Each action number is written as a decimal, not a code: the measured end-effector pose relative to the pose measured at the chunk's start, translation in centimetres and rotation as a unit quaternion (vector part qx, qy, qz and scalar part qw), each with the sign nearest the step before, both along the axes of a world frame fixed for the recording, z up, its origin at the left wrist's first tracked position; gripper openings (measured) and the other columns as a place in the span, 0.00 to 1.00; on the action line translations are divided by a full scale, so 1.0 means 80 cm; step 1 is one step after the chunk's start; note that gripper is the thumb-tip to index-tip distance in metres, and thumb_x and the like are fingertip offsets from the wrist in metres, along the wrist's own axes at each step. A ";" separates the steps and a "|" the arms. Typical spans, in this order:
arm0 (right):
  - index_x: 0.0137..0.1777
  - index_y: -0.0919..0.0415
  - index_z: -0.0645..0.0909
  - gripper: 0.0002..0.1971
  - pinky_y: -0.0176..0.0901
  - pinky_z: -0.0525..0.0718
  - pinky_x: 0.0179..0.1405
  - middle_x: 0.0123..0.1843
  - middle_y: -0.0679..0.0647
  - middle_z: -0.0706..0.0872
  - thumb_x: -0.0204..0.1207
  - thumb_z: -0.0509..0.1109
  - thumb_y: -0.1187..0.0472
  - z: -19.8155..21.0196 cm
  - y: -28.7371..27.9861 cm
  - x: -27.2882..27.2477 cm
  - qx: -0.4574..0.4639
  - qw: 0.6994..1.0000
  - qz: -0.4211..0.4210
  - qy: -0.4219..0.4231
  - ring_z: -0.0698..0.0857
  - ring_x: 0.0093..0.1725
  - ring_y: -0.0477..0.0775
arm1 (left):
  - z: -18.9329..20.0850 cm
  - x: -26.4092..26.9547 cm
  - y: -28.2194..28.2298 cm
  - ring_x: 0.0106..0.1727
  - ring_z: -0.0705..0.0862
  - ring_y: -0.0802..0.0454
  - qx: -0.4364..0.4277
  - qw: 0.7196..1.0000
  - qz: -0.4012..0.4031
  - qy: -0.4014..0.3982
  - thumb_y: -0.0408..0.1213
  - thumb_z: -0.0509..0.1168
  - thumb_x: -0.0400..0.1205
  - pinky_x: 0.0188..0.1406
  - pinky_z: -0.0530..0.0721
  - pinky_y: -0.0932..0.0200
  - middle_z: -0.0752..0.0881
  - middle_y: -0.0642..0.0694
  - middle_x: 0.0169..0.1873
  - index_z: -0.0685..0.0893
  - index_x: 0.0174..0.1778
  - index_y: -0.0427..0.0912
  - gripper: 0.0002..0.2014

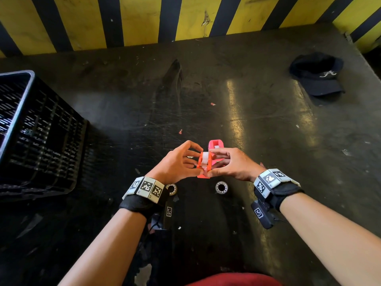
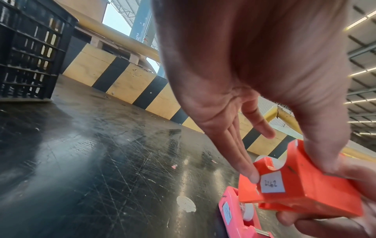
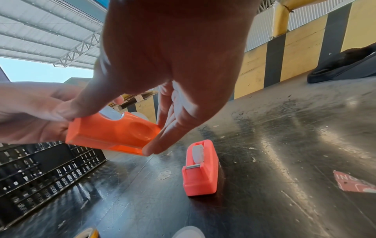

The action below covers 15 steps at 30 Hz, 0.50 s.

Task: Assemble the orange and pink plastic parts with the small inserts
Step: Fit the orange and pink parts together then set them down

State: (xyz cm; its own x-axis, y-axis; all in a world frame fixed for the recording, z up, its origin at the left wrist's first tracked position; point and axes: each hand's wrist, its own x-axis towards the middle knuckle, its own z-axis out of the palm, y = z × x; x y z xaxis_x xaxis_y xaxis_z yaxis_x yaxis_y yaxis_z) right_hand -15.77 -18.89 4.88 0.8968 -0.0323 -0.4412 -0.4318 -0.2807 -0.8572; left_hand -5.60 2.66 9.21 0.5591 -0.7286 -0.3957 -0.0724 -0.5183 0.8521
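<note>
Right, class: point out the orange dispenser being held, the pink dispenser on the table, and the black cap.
orange dispenser (image 3: 109, 133): right wrist view, on its broad side face.
pink dispenser (image 3: 200, 182): right wrist view, on its front end below the cutter.
black cap (image 1: 317, 74): head view, on the crown.

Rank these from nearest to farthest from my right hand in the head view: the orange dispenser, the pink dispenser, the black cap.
1. Orange dispenser: held in the right hand, shared with the left.
2. Pink dispenser: on the table, just beyond the fingers.
3. Black cap: far right corner of the table.
</note>
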 end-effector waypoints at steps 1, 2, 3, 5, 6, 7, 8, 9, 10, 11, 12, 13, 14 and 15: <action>0.80 0.54 0.78 0.62 0.62 0.84 0.73 0.71 0.51 0.88 0.42 0.92 0.33 0.000 0.000 0.000 0.007 1.000 0.000 0.002 0.90 0.67 0.50 | -0.002 -0.001 0.000 0.59 0.92 0.53 0.000 1.000 0.001 -0.004 0.33 0.84 0.72 0.63 0.91 0.47 0.87 0.50 0.64 0.78 0.68 0.52 0.31; 0.80 0.54 0.78 0.62 0.62 0.84 0.73 0.71 0.51 0.89 0.42 0.92 0.34 0.000 -0.001 0.000 0.012 1.000 0.001 0.003 0.91 0.65 0.50 | -0.004 -0.002 0.000 0.59 0.92 0.53 0.000 1.000 0.000 -0.009 0.34 0.84 0.71 0.63 0.91 0.47 0.87 0.50 0.64 0.78 0.69 0.53 0.32; 0.81 0.55 0.77 0.62 0.62 0.85 0.72 0.71 0.51 0.89 0.43 0.93 0.36 0.001 -0.001 0.000 0.016 1.000 0.004 0.005 0.91 0.64 0.49 | -0.005 -0.003 0.001 0.59 0.92 0.53 0.001 1.000 -0.001 -0.013 0.34 0.84 0.71 0.63 0.91 0.47 0.87 0.50 0.65 0.78 0.69 0.54 0.34; 0.81 0.55 0.77 0.61 0.62 0.85 0.72 0.71 0.52 0.88 0.44 0.94 0.38 0.003 0.000 0.000 0.023 1.000 0.012 0.008 0.93 0.61 0.49 | -0.009 -0.003 0.000 0.60 0.92 0.52 0.006 1.000 -0.007 -0.021 0.34 0.85 0.70 0.64 0.91 0.46 0.85 0.49 0.68 0.76 0.72 0.56 0.37; 0.81 0.55 0.76 0.61 0.61 0.85 0.72 0.71 0.52 0.88 0.45 0.94 0.40 0.004 0.000 0.001 0.026 0.999 0.015 0.011 0.93 0.61 0.49 | -0.011 -0.003 0.000 0.61 0.91 0.52 0.011 1.000 -0.012 -0.025 0.34 0.85 0.70 0.64 0.91 0.45 0.83 0.48 0.71 0.74 0.74 0.58 0.39; 0.82 0.56 0.75 0.61 0.60 0.85 0.72 0.72 0.52 0.87 0.45 0.94 0.41 0.005 0.000 0.001 0.028 0.999 0.018 0.015 0.93 0.60 0.48 | -0.012 -0.003 0.000 0.61 0.91 0.52 0.018 0.999 -0.018 -0.028 0.34 0.85 0.70 0.65 0.90 0.45 0.81 0.46 0.75 0.72 0.76 0.59 0.41; 0.82 0.56 0.75 0.60 0.60 0.85 0.72 0.73 0.53 0.87 0.47 0.94 0.43 0.006 0.000 0.002 0.028 0.999 0.023 0.020 0.93 0.60 0.48 | -0.015 -0.003 -0.001 0.62 0.90 0.51 0.026 0.999 -0.025 -0.032 0.34 0.84 0.71 0.66 0.90 0.45 0.78 0.44 0.78 0.70 0.78 0.60 0.44; 0.83 0.55 0.74 0.59 0.59 0.85 0.72 0.74 0.53 0.86 0.49 0.94 0.46 0.007 0.001 0.003 0.026 0.999 0.029 0.023 0.93 0.60 0.47 | -0.017 -0.003 -0.001 0.63 0.90 0.51 0.034 0.998 -0.033 -0.036 0.34 0.84 0.70 0.66 0.90 0.46 0.76 0.42 0.81 0.68 0.80 0.60 0.46; 0.83 0.55 0.73 0.57 0.58 0.85 0.72 0.75 0.54 0.85 0.51 0.94 0.50 0.007 0.002 0.004 0.022 0.999 0.035 0.028 0.93 0.61 0.47 | -0.020 -0.003 -0.001 0.63 0.89 0.51 0.042 0.997 -0.042 -0.043 0.35 0.84 0.70 0.67 0.89 0.46 0.74 0.42 0.82 0.67 0.82 0.61 0.48; 0.83 0.54 0.73 0.56 0.58 0.85 0.72 0.75 0.54 0.84 0.53 0.94 0.52 0.007 0.002 0.005 0.018 0.999 0.040 0.031 0.92 0.61 0.47 | -0.023 -0.003 -0.001 0.64 0.89 0.51 0.049 0.996 -0.053 -0.050 0.35 0.84 0.70 0.67 0.89 0.45 0.73 0.41 0.83 0.65 0.83 0.62 0.49; 0.83 0.54 0.73 0.56 0.58 0.85 0.72 0.76 0.54 0.84 0.53 0.94 0.52 0.006 0.003 0.007 0.014 0.998 0.046 0.034 0.92 0.63 0.47 | -0.025 -0.003 -0.002 0.64 0.88 0.51 0.055 0.995 -0.063 -0.056 0.35 0.84 0.70 0.68 0.89 0.45 0.72 0.41 0.84 0.63 0.84 0.63 0.50; 0.83 0.53 0.73 0.56 0.59 0.85 0.73 0.76 0.54 0.83 0.52 0.94 0.52 0.006 0.003 0.009 0.012 0.998 0.050 0.037 0.91 0.64 0.48 | -0.027 -0.003 -0.002 0.64 0.88 0.52 0.060 0.994 -0.070 -0.061 0.35 0.84 0.70 0.69 0.88 0.45 0.72 0.42 0.84 0.62 0.85 0.62 0.51; 0.83 0.52 0.72 0.56 0.59 0.85 0.73 0.77 0.54 0.83 0.52 0.94 0.52 0.005 0.002 0.011 0.011 0.998 0.053 0.041 0.91 0.65 0.49 | -0.029 -0.002 -0.003 0.64 0.87 0.53 0.063 0.993 -0.074 -0.065 0.35 0.84 0.70 0.68 0.88 0.46 0.72 0.43 0.83 0.62 0.85 0.62 0.52; 0.83 0.51 0.72 0.55 0.59 0.85 0.73 0.78 0.54 0.81 0.53 0.94 0.53 0.004 0.001 0.014 0.012 0.997 0.054 0.045 0.90 0.66 0.51 | -0.031 -0.001 -0.003 0.64 0.87 0.53 0.066 0.993 -0.075 -0.071 0.35 0.84 0.70 0.68 0.88 0.46 0.73 0.44 0.83 0.61 0.86 0.61 0.52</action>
